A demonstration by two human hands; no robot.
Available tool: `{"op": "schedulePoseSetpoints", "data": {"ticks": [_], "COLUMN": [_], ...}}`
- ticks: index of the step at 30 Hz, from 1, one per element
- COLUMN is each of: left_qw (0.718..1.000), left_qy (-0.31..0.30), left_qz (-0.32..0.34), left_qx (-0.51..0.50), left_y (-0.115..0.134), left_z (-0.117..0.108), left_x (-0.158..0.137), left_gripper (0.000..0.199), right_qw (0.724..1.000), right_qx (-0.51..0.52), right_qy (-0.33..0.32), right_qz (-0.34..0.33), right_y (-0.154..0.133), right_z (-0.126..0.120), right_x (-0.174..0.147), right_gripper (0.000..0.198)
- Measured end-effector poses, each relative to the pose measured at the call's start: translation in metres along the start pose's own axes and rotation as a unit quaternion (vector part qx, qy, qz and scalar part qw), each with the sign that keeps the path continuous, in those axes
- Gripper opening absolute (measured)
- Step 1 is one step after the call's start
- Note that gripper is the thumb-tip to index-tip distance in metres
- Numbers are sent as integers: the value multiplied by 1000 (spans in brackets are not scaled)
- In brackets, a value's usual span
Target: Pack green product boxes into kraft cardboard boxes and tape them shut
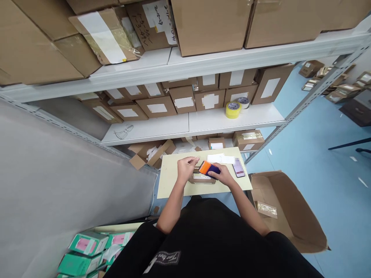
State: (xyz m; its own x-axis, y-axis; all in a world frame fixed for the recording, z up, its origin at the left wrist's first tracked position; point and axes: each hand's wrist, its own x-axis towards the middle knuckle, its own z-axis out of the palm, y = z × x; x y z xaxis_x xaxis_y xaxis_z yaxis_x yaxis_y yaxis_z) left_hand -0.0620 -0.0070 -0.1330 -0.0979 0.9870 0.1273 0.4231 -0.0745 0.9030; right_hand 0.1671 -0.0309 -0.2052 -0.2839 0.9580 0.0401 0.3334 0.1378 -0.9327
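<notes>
My right hand [222, 174] is closed around an orange and dark blue handheld object [205, 167], whose exact kind I cannot make out. The object is tilted over a small taped cardboard box [202, 178] lying on the pale yellow table [171, 181]. To the left of the object, my left hand [186, 168] is raised with thumb and fingers pinched together. Whatever may be between those fingertips is too small to see. White paper slips [220, 158] lie just beyond my right hand, and a phone [239, 168] rests at the table's right side.
A metal shelf [203, 119] full of cardboard boxes stands behind the table, with tape rolls [232, 110] and clear glasses [124, 132] on it. An open carton [292, 208] holding a small box [266, 209] is at right. Green boxes [78, 262] sit lower left.
</notes>
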Motion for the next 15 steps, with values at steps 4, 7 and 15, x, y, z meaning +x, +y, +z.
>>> {"op": "schedulePoseSetpoints", "data": {"ticks": [4, 7, 15], "left_qw": [999, 998, 986], "left_qy": [40, 53, 104], "left_qz": [-17, -39, -124], "left_qx": [3, 13, 35], "left_y": [-9, -26, -111], "left_z": [-16, -18, -38], "left_x": [-1, -3, 8], "left_gripper": [26, 31, 32], "right_qw": [999, 999, 971], "right_qx": [-20, -4, -172], "right_qy": [-17, -37, -86], "right_qz": [28, 35, 140], "right_y": [16, 30, 84], "right_z": [-3, 6, 21], "right_x": [-5, 0, 9], "right_gripper": [49, 53, 57]}}
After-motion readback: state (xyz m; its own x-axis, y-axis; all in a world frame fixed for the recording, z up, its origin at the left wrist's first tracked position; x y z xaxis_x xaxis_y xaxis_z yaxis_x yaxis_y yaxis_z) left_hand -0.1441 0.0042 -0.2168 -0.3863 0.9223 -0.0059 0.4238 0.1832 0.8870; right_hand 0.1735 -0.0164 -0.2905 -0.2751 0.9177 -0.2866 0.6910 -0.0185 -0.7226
